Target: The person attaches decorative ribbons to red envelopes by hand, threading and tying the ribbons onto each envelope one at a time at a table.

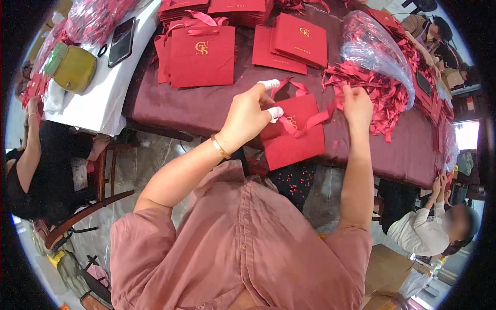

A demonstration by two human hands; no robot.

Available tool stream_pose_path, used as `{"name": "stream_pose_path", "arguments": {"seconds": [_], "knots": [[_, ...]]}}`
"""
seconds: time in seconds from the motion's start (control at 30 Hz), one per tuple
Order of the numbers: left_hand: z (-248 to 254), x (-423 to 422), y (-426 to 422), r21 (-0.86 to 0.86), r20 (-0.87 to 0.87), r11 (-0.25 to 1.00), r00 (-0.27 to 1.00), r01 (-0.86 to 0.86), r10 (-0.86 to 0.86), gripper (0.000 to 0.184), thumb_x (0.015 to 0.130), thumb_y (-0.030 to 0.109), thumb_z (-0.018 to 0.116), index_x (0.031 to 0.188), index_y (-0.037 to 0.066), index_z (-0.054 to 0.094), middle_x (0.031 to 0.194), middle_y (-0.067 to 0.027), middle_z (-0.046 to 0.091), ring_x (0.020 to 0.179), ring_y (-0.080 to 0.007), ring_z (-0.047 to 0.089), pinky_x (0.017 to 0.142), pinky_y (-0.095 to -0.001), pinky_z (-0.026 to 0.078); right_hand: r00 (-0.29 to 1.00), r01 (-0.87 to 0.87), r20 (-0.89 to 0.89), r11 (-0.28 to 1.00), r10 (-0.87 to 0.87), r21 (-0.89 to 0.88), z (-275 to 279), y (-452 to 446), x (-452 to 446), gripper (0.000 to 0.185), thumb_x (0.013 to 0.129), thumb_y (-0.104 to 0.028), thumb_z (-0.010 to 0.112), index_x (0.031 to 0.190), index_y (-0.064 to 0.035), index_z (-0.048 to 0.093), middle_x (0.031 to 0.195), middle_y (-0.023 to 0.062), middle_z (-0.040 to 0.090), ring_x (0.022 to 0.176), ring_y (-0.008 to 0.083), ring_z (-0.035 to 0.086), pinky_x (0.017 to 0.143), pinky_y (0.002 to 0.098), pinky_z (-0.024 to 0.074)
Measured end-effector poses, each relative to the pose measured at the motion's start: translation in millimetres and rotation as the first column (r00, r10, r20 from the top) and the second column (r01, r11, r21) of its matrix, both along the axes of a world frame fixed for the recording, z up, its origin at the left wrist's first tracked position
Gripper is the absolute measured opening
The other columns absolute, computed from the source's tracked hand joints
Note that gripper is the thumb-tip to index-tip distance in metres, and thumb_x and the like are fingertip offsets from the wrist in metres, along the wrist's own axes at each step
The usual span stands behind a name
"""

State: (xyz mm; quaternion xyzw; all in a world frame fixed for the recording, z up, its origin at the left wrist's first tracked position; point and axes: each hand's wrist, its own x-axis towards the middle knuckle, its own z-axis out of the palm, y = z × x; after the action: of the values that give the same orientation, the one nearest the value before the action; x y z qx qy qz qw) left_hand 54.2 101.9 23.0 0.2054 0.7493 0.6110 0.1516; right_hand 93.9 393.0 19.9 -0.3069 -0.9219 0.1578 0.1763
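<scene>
A red paper gift bag [297,150] with gold lettering hangs tilted over the table's front edge. My left hand [245,113], with white wraps on two fingertips, grips the bag at its upper left side. A red ribbon [316,120] loops across the bag's front and runs toward my right hand [357,106]. The fingers of that hand are pinched together on the ribbon. Beside the right hand, a heap of loose red ribbons [382,98] spills from a clear plastic bag [374,44].
Finished-looking red bags with ribbon handles [202,57] and flat red bags [299,41] lie on the maroon tablecloth [206,106]. At left are a yellow-green jar [75,70] and a phone [122,42]. Other people sit at both sides, near a wooden chair [103,201].
</scene>
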Motion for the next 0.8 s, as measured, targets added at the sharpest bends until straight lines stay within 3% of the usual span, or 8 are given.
{"name": "stream_pose_path", "arguments": {"seconds": [0.1,0.2,0.37,0.47,0.6,0.67,0.73,0.8], "knots": [[-6,0,4,-0.036,-0.103,0.999,0.995,-0.007,0.003,0.052,0.080,-0.004,0.070,0.129,0.003,0.055,0.085,-0.0092,0.068,0.075,-0.0118,0.065,0.066,-0.0285,0.054,0.988,0.057,0.136,0.996,-0.067,0.072,-15,24,-7,0.043,0.086,-0.045,0.061,0.091,-0.0023,0.068,0.091,0.0212,0.069,0.089,0.0400,0.066,0.079,0.0494,0.0510],[-11,0,4,-0.102,-0.278,0.994,0.961,-0.032,0.002,0.054,0.078,-0.004,0.070,0.129,0.004,0.055,0.083,-0.0100,0.067,0.073,-0.0147,0.066,0.067,-0.0302,0.054,0.988,0.088,0.123,0.995,-0.093,0.043,-18,24,-9,0.043,0.084,-0.046,0.063,0.091,-0.0045,0.070,0.091,0.0209,0.070,0.091,0.0397,0.067,0.080,0.0484,0.0516],[-18,1,6,-0.149,-0.427,0.981,0.903,-0.125,0.051,0.019,0.078,-0.002,0.068,0.095,0.000,0.060,0.110,-0.0142,0.068,0.078,-0.0289,0.067,0.071,-0.0343,0.053,0.989,0.121,0.084,0.991,-0.125,0.056,-13,13,-14,0.040,0.083,-0.045,0.065,0.092,-0.0063,0.071,0.092,0.0204,0.070,0.091,0.0387,0.067,0.080,0.0486,0.0518],[-14,4,8,-0.189,-0.411,0.971,0.910,-0.150,0.061,0.014,0.078,-0.001,0.067,0.084,-0.001,0.054,0.123,-0.0152,0.063,0.081,-0.0335,0.065,0.071,-0.0370,0.053,0.984,0.114,0.126,0.988,-0.126,0.103,-17,14,-19,0.037,0.081,-0.042,0.067,0.092,-0.0072,0.071,0.092,0.0188,0.070,0.091,0.0372,0.067,0.080,0.0481,0.0522],[-18,3,5,-0.190,-0.464,0.965,0.883,-0.182,0.075,0.017,0.080,0.005,0.069,0.093,0.000,0.060,0.113,-0.0134,0.067,0.089,-0.0346,0.063,0.078,-0.0395,0.051,0.995,0.062,0.065,0.991,-0.071,0.122,-22,20,-19,0.033,0.082,-0.038,0.066,0.090,-0.0070,0.071,0.090,0.0181,0.070,0.088,0.0369,0.067,0.077,0.0468,0.0523],[-9,4,-1,-0.314,-0.615,0.928,0.787,-0.198,-0.041,0.028,0.082,0.013,0.069,0.107,0.004,0.062,0.106,-0.0126,0.066,0.098,-0.0353,0.058,0.086,-0.0419,0.047,0.993,0.044,-0.113,0.999,-0.044,-0.004,-16,15,-12,0.027,0.082,-0.033,0.066,0.088,-0.0067,0.070,0.086,0.0171,0.070,0.082,0.0371,0.067,0.073,0.0445,0.0521],[-8,1,0,-0.271,-0.652,0.939,0.758,-0.211,-0.017,0.034,0.082,0.016,0.069,0.114,0.005,0.061,0.104,-0.0127,0.064,0.099,-0.0353,0.056,0.088,-0.0423,0.045,0.975,-0.032,-0.220,0.999,0.039,0.035,-15,13,-8,0.023,0.082,-0.026,0.067,0.084,-0.0036,0.069,0.080,0.0146,0.070,0.075,0.0321,0.068,0.069,0.0417,0.0514],[-7,-3,5,-0.224,-0.686,0.950,0.727,-0.219,0.006,0.040,0.083,0.019,0.068,0.121,0.007,0.060,0.102,-0.0129,0.062,0.100,-0.0352,0.055,0.089,-0.0426,0.044,0.913,-0.168,-0.400,0.969,0.085,-0.179,-13,11,-4,0.017,0.084,-0.017,0.067,0.084,-0.0003,0.065,0.074,0.0108,0.069,0.067,0.0226,0.067,0.063,0.0353,0.0518]]}}
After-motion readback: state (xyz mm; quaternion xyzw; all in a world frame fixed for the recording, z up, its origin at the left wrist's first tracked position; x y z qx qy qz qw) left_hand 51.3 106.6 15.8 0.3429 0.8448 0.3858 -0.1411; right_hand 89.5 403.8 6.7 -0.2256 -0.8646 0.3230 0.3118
